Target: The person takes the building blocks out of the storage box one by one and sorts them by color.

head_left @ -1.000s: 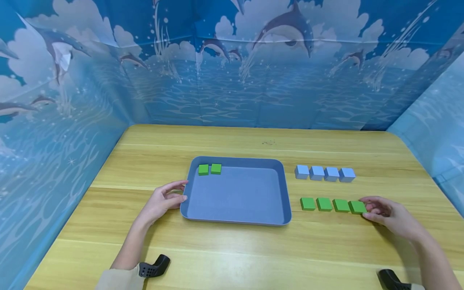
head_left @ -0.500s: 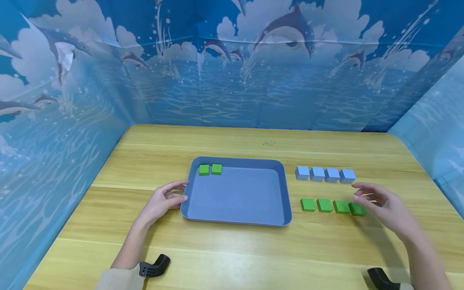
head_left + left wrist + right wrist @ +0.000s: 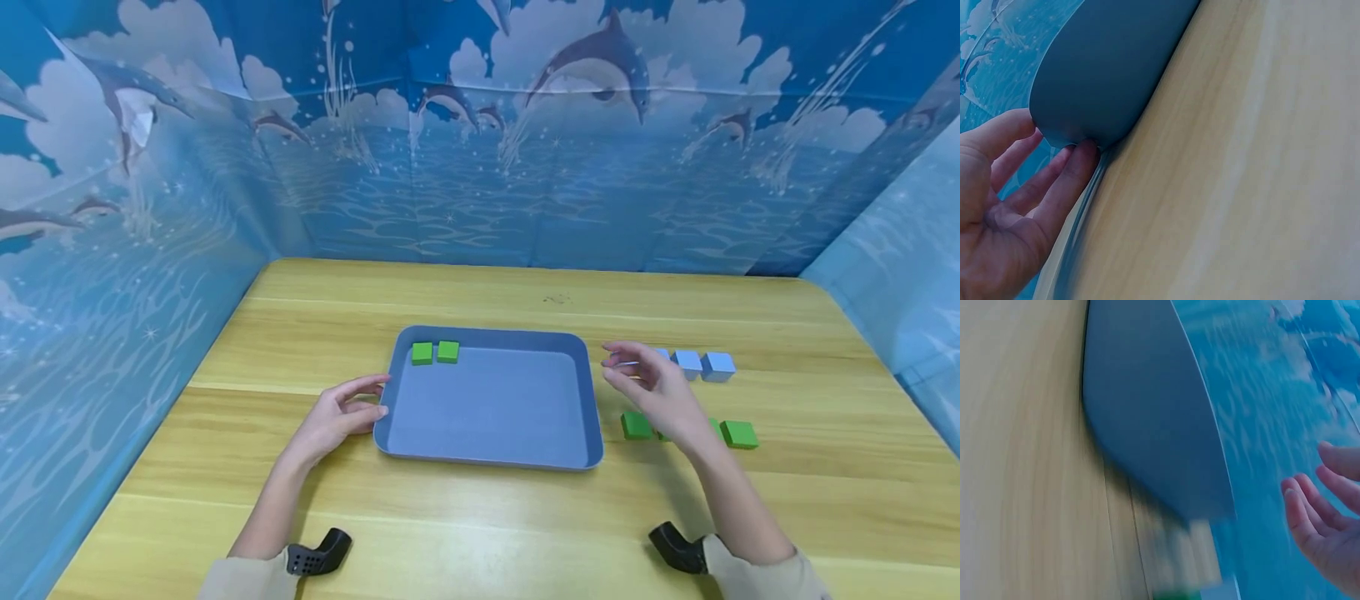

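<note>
A grey-blue tray (image 3: 487, 417) lies on the wooden table, with two green blocks (image 3: 447, 352) at its far left corner. My left hand (image 3: 337, 412) rests against the outside of its left end. In the left wrist view, the fingertips (image 3: 1085, 150) touch the tray's outer wall, spread apart. Right of the tray my right hand (image 3: 660, 396) hangs with loosely bent fingers and nothing between them. It hides part of a row of light blue cubes (image 3: 717, 367) and part of a row of green blocks (image 3: 739, 434) in front.
The wooden table (image 3: 487, 533) reaches back to a blue sheet with dolphins (image 3: 480, 200), which also rises along the left and right sides. A black wrist device (image 3: 320, 552) sits at the left cuff, and another black device (image 3: 677, 548) at the right cuff.
My right hand has left the rightmost green block and swung left over the rows towards the tray's right edge. My left hand stays at the tray's left end.
</note>
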`<state>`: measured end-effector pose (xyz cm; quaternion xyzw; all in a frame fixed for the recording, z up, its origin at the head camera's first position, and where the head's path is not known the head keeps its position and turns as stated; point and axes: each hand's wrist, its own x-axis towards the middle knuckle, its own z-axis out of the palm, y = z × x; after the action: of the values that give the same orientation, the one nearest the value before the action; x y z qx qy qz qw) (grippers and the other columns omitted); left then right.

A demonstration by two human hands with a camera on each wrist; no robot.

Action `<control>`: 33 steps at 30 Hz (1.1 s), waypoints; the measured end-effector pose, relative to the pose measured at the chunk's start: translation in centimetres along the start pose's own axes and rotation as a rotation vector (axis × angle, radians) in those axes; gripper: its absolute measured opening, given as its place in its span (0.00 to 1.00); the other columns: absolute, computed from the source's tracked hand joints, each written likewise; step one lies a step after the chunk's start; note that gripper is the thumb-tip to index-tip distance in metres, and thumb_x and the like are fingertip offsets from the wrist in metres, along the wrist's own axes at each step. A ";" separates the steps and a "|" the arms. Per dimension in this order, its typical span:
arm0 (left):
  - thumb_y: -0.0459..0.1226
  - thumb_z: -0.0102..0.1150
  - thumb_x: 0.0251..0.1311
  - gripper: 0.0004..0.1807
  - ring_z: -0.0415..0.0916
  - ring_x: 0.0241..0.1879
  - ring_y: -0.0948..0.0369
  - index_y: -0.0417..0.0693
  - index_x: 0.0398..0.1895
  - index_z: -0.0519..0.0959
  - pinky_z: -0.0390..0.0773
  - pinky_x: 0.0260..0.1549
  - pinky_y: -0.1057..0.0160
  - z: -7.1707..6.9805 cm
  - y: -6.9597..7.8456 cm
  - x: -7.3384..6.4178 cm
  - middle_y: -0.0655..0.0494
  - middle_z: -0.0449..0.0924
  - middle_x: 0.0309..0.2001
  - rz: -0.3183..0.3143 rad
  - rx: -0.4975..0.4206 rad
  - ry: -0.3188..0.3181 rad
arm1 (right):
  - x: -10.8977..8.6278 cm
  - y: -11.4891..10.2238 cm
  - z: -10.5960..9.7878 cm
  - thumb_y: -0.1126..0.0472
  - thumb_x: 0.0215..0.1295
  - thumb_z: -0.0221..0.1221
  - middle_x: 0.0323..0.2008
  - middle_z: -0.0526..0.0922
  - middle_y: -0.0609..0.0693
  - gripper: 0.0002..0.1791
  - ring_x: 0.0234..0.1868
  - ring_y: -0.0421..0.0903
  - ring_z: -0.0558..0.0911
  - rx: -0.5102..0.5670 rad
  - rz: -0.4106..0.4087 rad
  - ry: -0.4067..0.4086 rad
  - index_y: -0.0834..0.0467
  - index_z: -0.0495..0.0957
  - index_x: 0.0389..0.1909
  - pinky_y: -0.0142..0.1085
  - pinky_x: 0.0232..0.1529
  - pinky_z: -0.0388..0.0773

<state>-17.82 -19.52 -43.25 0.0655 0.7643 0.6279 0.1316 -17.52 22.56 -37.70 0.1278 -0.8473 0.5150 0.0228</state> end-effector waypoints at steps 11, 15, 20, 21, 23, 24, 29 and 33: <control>0.34 0.60 0.56 0.29 0.77 0.41 0.61 0.39 0.62 0.66 0.80 0.37 0.63 0.0 0.0 0.0 0.36 0.66 0.55 0.005 -0.014 -0.002 | 3.2 -2.0 6.7 0.60 0.62 0.57 0.42 0.78 0.55 0.20 0.45 0.48 0.78 0.079 0.042 0.004 0.60 0.71 0.55 0.31 0.45 0.76; 0.34 0.60 0.56 0.29 0.77 0.41 0.61 0.40 0.62 0.66 0.80 0.36 0.63 0.0 0.0 0.0 0.37 0.66 0.55 0.002 -0.012 -0.002 | 4.0 -2.4 8.7 0.62 0.61 0.58 0.40 0.78 0.55 0.20 0.43 0.48 0.78 0.091 0.035 0.006 0.62 0.72 0.54 0.38 0.46 0.76; 0.34 0.60 0.56 0.29 0.77 0.41 0.62 0.40 0.62 0.66 0.80 0.36 0.63 0.0 0.0 0.0 0.37 0.66 0.55 -0.002 -0.014 -0.004 | 4.9 -2.7 10.9 0.64 0.60 0.59 0.39 0.79 0.55 0.20 0.42 0.49 0.78 0.094 0.039 0.011 0.63 0.72 0.53 0.40 0.45 0.77; 0.34 0.60 0.56 0.29 0.77 0.41 0.62 0.40 0.62 0.66 0.80 0.36 0.63 0.0 0.1 0.0 0.37 0.66 0.55 -0.002 -0.015 -0.004 | 5.1 -2.7 11.2 0.64 0.60 0.60 0.39 0.79 0.56 0.20 0.42 0.49 0.78 0.094 0.041 0.012 0.63 0.73 0.53 0.40 0.45 0.77; 0.34 0.60 0.56 0.29 0.77 0.40 0.62 0.40 0.62 0.66 0.80 0.36 0.63 0.0 0.1 0.0 0.37 0.66 0.55 -0.002 -0.018 -0.005 | 5.5 -2.9 11.9 0.64 0.59 0.60 0.39 0.78 0.56 0.20 0.42 0.49 0.78 0.098 0.056 0.009 0.63 0.73 0.53 0.40 0.45 0.77; 0.34 0.60 0.56 0.29 0.77 0.40 0.62 0.40 0.62 0.66 0.80 0.36 0.63 0.0 0.1 0.0 0.37 0.66 0.55 -0.002 -0.019 -0.005 | 5.6 -3.0 12.2 0.64 0.59 0.60 0.39 0.78 0.56 0.20 0.41 0.49 0.78 0.100 0.065 0.008 0.64 0.73 0.52 0.40 0.45 0.77; 0.34 0.60 0.56 0.29 0.77 0.40 0.62 0.40 0.62 0.66 0.80 0.36 0.63 0.0 0.1 0.0 0.37 0.66 0.55 -0.006 -0.023 -0.010 | 6.4 -3.0 13.6 0.64 0.59 0.60 0.39 0.79 0.56 0.19 0.40 0.49 0.78 0.095 0.102 0.020 0.63 0.74 0.52 0.40 0.42 0.77; 0.33 0.60 0.56 0.29 0.77 0.40 0.61 0.40 0.62 0.66 0.80 0.36 0.63 0.0 0.1 0.0 0.37 0.66 0.55 -0.004 -0.021 -0.008 | 7.1 -2.6 14.8 0.66 0.58 0.60 0.39 0.79 0.57 0.19 0.38 0.50 0.79 0.079 0.101 0.023 0.64 0.74 0.51 0.40 0.40 0.77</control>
<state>-17.79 -19.47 -43.16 0.0650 0.7574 0.6352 0.1365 -22.35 7.03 -41.19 0.0798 -0.8314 0.5499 0.0013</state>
